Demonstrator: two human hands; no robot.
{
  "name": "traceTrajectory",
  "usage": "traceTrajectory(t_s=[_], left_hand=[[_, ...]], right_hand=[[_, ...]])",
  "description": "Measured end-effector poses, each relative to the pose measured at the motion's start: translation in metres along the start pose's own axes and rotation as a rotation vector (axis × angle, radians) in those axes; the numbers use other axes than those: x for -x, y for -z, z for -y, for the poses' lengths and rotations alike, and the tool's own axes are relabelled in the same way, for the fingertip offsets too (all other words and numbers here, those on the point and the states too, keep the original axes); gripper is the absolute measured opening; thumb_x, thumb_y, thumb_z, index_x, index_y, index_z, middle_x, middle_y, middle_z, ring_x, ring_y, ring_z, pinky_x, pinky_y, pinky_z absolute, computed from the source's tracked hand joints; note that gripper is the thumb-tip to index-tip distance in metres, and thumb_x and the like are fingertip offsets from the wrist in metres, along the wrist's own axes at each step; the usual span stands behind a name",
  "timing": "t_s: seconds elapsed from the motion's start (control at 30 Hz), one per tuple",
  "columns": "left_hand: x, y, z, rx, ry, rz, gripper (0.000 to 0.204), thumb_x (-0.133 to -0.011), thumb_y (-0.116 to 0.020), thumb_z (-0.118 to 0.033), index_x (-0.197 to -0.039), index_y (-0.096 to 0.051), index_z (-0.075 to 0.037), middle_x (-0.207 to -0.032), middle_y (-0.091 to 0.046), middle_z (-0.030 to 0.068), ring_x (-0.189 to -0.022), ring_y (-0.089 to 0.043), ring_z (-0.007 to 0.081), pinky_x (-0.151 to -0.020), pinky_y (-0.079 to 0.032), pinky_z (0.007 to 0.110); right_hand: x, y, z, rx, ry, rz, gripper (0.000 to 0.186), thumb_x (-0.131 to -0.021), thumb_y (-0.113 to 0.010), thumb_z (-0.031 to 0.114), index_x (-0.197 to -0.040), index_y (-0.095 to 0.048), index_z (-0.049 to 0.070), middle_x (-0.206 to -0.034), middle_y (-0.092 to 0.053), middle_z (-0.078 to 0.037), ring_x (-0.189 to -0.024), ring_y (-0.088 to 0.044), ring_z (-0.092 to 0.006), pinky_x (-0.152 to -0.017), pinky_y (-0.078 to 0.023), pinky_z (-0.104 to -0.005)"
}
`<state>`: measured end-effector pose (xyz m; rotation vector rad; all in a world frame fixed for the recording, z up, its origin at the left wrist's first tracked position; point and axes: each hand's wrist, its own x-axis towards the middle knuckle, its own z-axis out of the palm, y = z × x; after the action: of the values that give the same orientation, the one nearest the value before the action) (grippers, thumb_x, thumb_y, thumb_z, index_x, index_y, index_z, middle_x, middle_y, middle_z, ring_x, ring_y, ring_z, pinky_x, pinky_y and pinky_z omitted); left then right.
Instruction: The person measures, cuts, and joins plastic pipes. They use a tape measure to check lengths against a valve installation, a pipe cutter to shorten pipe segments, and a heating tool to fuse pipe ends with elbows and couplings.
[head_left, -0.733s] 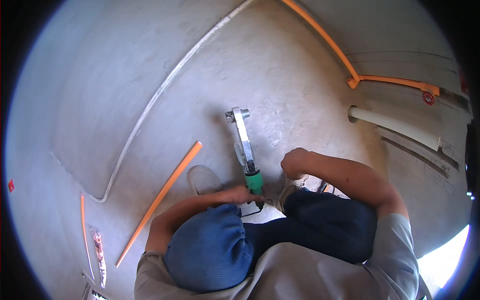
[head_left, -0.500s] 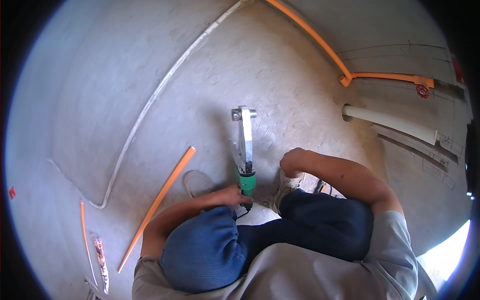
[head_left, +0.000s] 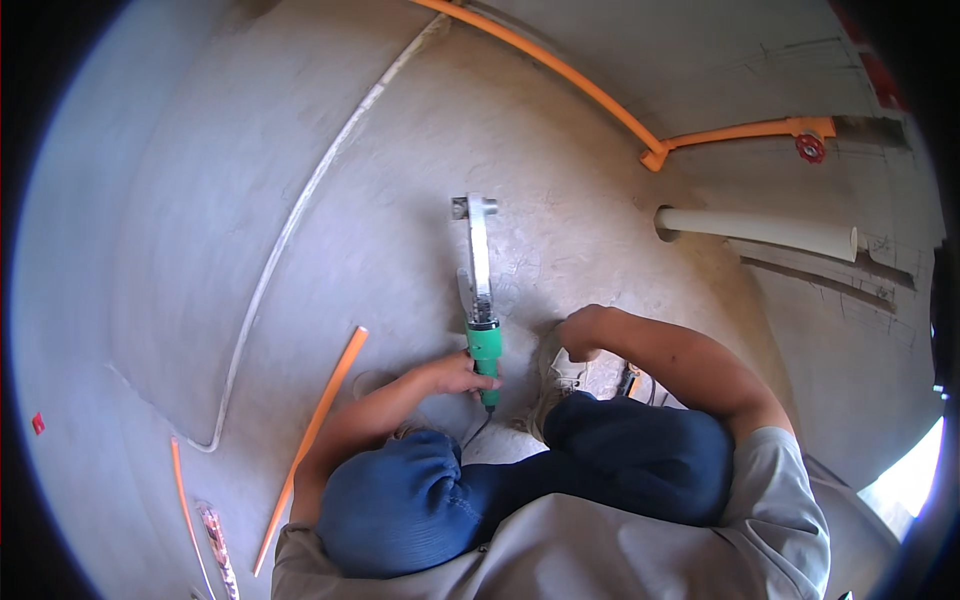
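Observation:
My left hand (head_left: 462, 374) is wrapped round the green handle of a pipe welding iron (head_left: 485, 343). Its long flat metal plate (head_left: 479, 255) points away from me over the floor, with metal sockets (head_left: 474, 208) at the far end. A cord trails from the handle's near end. My right hand (head_left: 582, 333) hangs above my right shoe (head_left: 566, 372), bent down at the wrist with its fingers curled. Whether anything is in those fingers is hidden.
An orange pipe (head_left: 312, 445) lies left of my arm. Farther left are a thinner orange strip (head_left: 183, 495) and a wrapped bundle (head_left: 215, 540). Along the right wall run orange piping (head_left: 730, 132) with a red valve wheel (head_left: 810, 148) and a white pipe (head_left: 765, 228). A dark tool (head_left: 628, 380) lies beside my shoe.
The view has shifted a little. My left hand and the welding iron have moved slightly farther from my body. My right hand stays curled by the shoe.

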<state>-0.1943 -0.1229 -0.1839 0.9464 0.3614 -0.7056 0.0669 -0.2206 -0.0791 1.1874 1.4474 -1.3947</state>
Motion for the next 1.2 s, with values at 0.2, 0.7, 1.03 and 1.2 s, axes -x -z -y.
traceTrajectory(t_s=[0.2,0.7,1.03,1.2], left_hand=[[-0.004,-0.007,0.006,0.014,0.005,-0.115,0.035,-0.088,-0.079,-0.027,-0.112,-0.064,-0.006,-0.095,-0.067,0.0051,-0.074,-0.063,0.0137,-0.062,-0.052,0.029],[0.016,-0.007,0.003,-0.142,0.025,-0.18,0.055,-0.086,-0.08,-0.038,-0.123,-0.061,-0.003,-0.102,-0.069,0.0089,-0.079,-0.063,0.015,-0.063,-0.053,0.029],[0.052,0.003,-0.011,-0.737,0.041,0.008,0.046,-0.092,-0.074,-0.04,-0.112,-0.065,0.0,-0.104,-0.072,0.0138,-0.093,-0.068,0.024,-0.079,-0.055,0.037],[0.13,0.029,-0.108,-0.792,0.2,0.221,0.038,-0.093,-0.072,-0.038,-0.104,-0.067,-0.001,-0.097,-0.073,0.0111,-0.092,-0.07,0.0224,-0.083,-0.056,0.036]], right_hand=[[0.007,0.022,-0.022,-0.097,-0.08,-0.093,0.034,-0.085,-0.064,0.025,-0.105,-0.075,0.001,-0.11,-0.073,-0.02,-0.103,-0.069,-0.0352,-0.087,-0.055,-0.0446],[0.051,-0.017,-0.1,-0.302,-0.312,-0.235,0.047,-0.089,-0.068,0.043,-0.099,-0.074,-0.002,-0.102,-0.072,-0.024,-0.098,-0.069,-0.0399,-0.086,-0.054,-0.0467],[0.073,-0.026,-0.136,-0.454,-0.197,-0.47,0.042,-0.091,-0.064,0.041,-0.077,-0.077,0.003,-0.08,-0.074,-0.012,-0.085,-0.07,-0.0319,-0.084,-0.053,-0.0451],[0.141,-0.091,-0.138,-0.632,-0.472,-0.681,0.036,-0.088,-0.068,0.019,-0.121,-0.066,0.005,-0.094,-0.074,-0.016,-0.098,-0.07,-0.0296,-0.086,-0.054,-0.0404]])
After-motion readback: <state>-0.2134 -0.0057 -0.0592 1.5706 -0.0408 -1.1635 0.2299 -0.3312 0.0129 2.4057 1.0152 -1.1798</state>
